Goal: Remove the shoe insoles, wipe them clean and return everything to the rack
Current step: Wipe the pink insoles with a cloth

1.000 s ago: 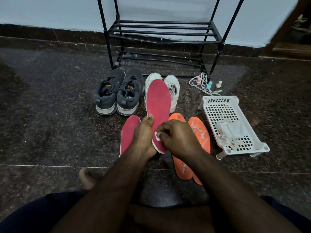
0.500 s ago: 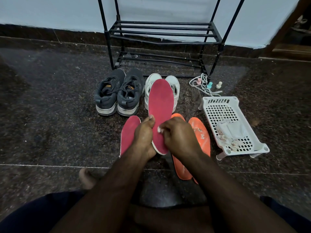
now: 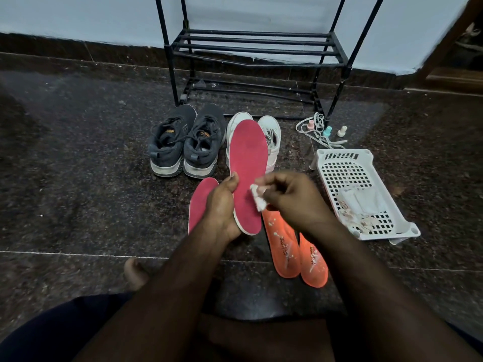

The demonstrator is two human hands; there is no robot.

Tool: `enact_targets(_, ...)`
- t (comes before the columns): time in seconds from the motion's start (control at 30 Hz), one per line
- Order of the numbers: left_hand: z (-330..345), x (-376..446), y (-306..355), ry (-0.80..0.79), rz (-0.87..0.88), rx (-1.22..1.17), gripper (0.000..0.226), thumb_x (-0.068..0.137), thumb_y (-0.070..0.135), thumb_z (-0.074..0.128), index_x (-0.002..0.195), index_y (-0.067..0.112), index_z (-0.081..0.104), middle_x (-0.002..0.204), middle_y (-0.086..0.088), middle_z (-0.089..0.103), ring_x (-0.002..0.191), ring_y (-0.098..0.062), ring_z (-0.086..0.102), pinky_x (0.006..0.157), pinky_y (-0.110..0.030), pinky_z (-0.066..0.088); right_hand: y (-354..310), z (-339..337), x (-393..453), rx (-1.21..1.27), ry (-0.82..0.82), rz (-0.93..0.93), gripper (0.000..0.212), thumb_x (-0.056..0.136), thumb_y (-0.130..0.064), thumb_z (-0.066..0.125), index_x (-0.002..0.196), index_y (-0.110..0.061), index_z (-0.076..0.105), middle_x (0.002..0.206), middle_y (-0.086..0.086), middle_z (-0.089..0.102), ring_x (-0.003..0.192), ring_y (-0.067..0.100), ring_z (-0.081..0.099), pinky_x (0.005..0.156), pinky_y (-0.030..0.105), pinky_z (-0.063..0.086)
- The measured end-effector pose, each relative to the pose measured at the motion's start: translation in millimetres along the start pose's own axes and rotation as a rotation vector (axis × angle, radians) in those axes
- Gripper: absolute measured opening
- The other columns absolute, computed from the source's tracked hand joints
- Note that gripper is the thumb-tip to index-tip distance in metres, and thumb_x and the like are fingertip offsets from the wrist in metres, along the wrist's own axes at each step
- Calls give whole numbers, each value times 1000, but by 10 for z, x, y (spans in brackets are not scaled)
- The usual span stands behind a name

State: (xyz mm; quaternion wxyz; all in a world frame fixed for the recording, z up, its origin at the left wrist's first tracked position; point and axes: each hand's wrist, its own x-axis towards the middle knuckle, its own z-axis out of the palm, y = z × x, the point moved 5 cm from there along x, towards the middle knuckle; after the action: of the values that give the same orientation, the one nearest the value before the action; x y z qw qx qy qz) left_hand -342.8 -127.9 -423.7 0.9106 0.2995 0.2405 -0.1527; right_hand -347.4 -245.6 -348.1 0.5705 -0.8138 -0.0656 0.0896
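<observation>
I see the rack (image 3: 257,45) standing bare, shoes on the floor before it. My left hand (image 3: 222,205) grips the red insole (image 3: 248,173) upright (heel in palm); right hand (image 3: 292,197) pinches a white wipe (image 3: 257,197) against it.

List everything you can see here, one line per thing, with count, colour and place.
shoe rack: 1, black, against the wall
sneakers: 2, dark grey, floor before the rack
white shoes: 2, right of the sneakers
held insole: 1, red, in the left hand
red insole: 1, floor, left
orange insoles: 2, floor, under the right arm
wipe: 1, white, in the right hand
basket: 1, white, floor right, wipes inside
laces: white, by the rack leg
small bottles: 3, pink, teal, cream
left hand: grips the insole
right hand: pinches the wipe
</observation>
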Motion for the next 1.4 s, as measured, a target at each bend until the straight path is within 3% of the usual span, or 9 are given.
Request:
enact_targets(0.13, 30, -10, 8, -102, -13, 5, 42, 104, 30, 41, 127, 1, 61, 105, -19, 72, 87, -30, 72, 81, -40, 59, -37, -145, 43, 88, 119, -20, 22, 89, -2, 67, 102, -20, 70, 99, 15, 66, 68, 23, 69, 67, 42, 61)
enact_targets(0.3, 99, -61, -25, -231, -26, 14, 48, 94, 45, 46, 110, 10, 76, 113, -11, 73, 101, -25, 69, 93, -45, 50, -94, -123, 31, -168, 133, -114, 25, 90, 4, 61, 109, -8, 73, 122, 3, 61, 68, -10, 64, 60, 7, 50)
enact_targets(0.43, 87, -53, -60, -199, -57, -15, 51, 97, 45, 44, 110, 4, 73, 104, -15, 73, 99, -27, 68, 97, -41, 50, -143, 11, 1, -509, 152, -318, 26, 84, -1, 65, 104, -12, 76, 106, 7, 72, 93, 19, 68, 87, 28, 51)
enact_targets(0.57, 5, 31, -84, -68, -9, 15, 48, 105, 43, 38, 128, 5, 58, 105, -18, 71, 93, -29, 71, 88, -39, 57, -68, 263, 20, -730, -3, -198, 22, 85, -15, 63, 102, -20, 75, 99, 6, 72, 96, 26, 64, 86, 39, 49)
enact_targets(0.67, -43, 120, -56, -35, 48, 0, 60, 103, 47, 41, 144, 3, 45, 135, -28, 58, 119, -40, 62, 102, -53, 50, -73, 383, -77, -687, -79, -118, 23, 82, -23, 57, 97, -21, 75, 96, 6, 73, 93, 27, 65, 81, 38, 51)
enact_targets(0.87, -85, 136, 156, -30, 143, -117, 56, 104, 50, 38, 142, 9, 47, 116, -28, 68, 93, -38, 73, 71, -45, 61, -78, 327, -192, -505, -90, -28, 22, 79, -9, 63, 90, -23, 76, 86, -7, 74, 80, 11, 65, 72, 26, 50)
enact_targets(1.07, -4, 10, 193, -80, 54, -70, 66, 102, 57, 36, 129, 0, 59, 111, -18, 71, 95, -29, 71, 91, -43, 54, 17, 262, -123, -257, 28, -3, 17, 84, -10, 69, 94, -21, 77, 89, -9, 74, 79, 4, 68, 80, 28, 55)
enact_targets(1.23, 131, -100, 43, -140, 3, 15, 68, 104, 50, 34, 139, -6, 51, 120, -18, 68, 111, -28, 68, 99, -40, 54, -56, 225, -80, -492, 176, -189, 22, 84, -9, 63, 100, -18, 75, 99, 2, 72, 94, 20, 63, 87, 29, 46)
enact_targets(1.4, 75, -41, -32, -71, -25, 30, 80, 103, 61, 23, 139, -2, 54, 140, -23, 57, 133, -29, 53, 117, -44, 34, -65, 458, -128, -702, 9, -191, 24, 82, -15, 54, 94, -13, 75, 91, 11, 72, 88, 32, 65, 78, 40, 49)
